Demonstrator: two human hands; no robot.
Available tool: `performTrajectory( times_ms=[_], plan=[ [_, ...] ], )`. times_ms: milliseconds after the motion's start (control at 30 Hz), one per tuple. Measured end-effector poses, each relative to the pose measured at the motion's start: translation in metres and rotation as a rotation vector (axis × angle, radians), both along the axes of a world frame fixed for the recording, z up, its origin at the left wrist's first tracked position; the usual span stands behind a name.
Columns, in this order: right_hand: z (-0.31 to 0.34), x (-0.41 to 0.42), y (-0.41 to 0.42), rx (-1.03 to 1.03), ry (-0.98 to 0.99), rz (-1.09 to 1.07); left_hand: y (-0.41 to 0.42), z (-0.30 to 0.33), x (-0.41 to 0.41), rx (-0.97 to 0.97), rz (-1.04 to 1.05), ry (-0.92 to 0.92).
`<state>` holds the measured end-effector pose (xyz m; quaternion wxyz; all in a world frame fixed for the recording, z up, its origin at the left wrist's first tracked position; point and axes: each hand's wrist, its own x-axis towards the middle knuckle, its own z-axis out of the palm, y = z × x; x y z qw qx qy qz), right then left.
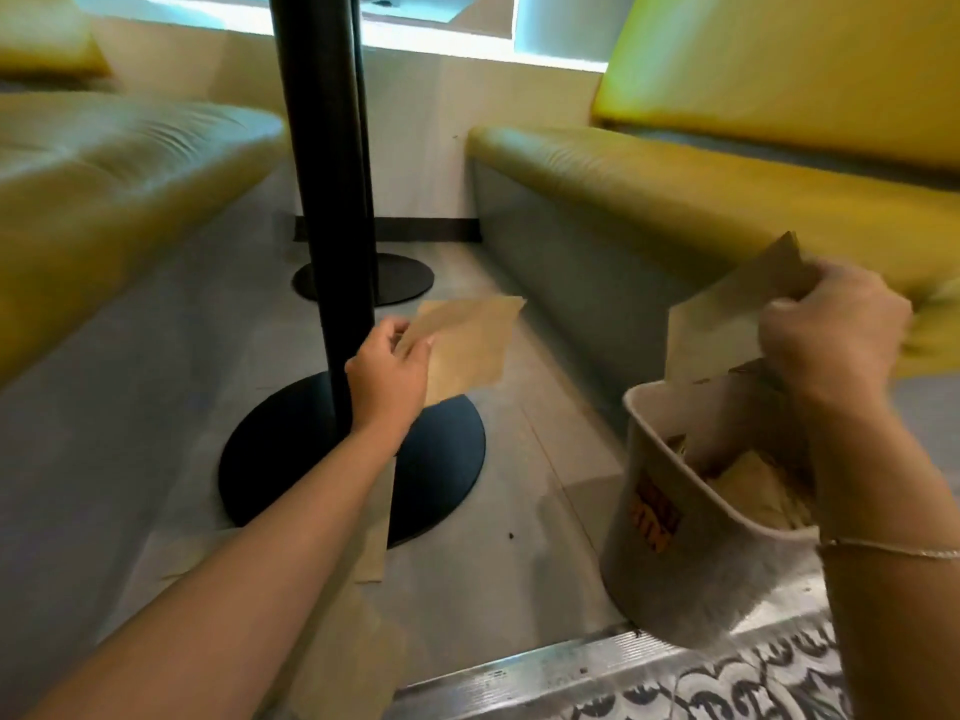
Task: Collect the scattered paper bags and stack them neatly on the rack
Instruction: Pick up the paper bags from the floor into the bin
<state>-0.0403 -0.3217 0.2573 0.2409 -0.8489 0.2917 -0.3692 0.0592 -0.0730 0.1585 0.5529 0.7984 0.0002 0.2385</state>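
My left hand point(387, 374) pinches a flat brown paper bag point(470, 345) by its corner, held above the black round table base. My right hand point(831, 337) grips another brown paper bag point(727, 314) over a pale bucket point(675, 574), which hangs tilted at the lower right. Several more paper bags point(753, 491) sit inside the bucket. Whether my right hand also holds the bucket's handle is hidden. More brown bags lie on the floor under my left forearm point(376, 532). No rack is in view.
A black table pole point(324, 200) rises from a round base point(441, 459), with a second base point(400, 278) behind. Yellow bench seats stand left point(104, 163) and right point(701, 184). A metal floor strip point(519, 672) borders patterned tiles at the bottom.
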Motion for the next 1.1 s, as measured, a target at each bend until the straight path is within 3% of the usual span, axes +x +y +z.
performTrajectory(
  times_ms=[133,267,433,667,800,900,1100],
  plan=[
    [-0.002,-0.015,-0.04,0.048,0.203,-0.091,-0.052,0.045,-0.021,-0.083,-0.042,-0.115],
    [-0.031,-0.022,-0.047,0.145,0.388,-0.021,-0.102,0.066,-0.037,0.08,-0.237,-0.053],
    [-0.029,-0.024,-0.055,0.191,0.289,0.019,-0.159,0.064,-0.055,0.261,-0.412,-0.026],
    [-0.034,-0.02,-0.048,0.181,0.258,0.087,-0.206,0.038,-0.066,0.28,-0.547,0.146],
    [-0.046,-0.012,-0.033,0.174,0.33,0.174,-0.182,0.015,-0.065,0.288,-0.524,0.194],
    [-0.056,-0.003,-0.012,0.186,0.379,0.277,-0.138,-0.018,-0.053,0.321,-0.398,0.262],
    [-0.095,0.022,0.051,0.057,0.521,0.468,-0.026,-0.109,-0.028,0.689,-0.138,0.646]
  ],
)
